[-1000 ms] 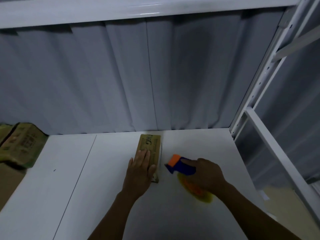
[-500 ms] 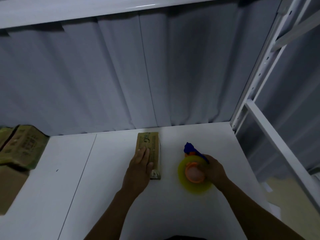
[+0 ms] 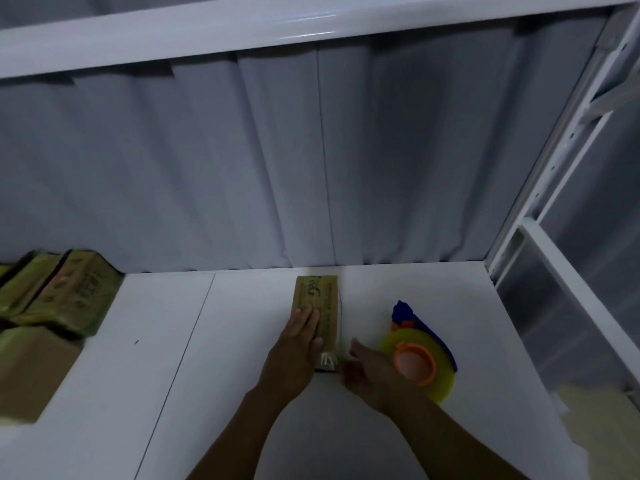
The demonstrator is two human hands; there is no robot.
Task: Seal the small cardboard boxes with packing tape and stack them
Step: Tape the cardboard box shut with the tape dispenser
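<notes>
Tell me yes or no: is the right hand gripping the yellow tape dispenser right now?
No. The right hand lies open on the white table beside the yellow tape dispenser, fingers off it.

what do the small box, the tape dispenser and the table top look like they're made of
Small box: brown cardboard, matte, printed lettering on top. Tape dispenser: likely plastic, with a blue frame, orange hub and a translucent yellowish roll of tape. Table top: smooth white panels with a seam, maybe laminate or painted metal; it is hard to tell.
</notes>
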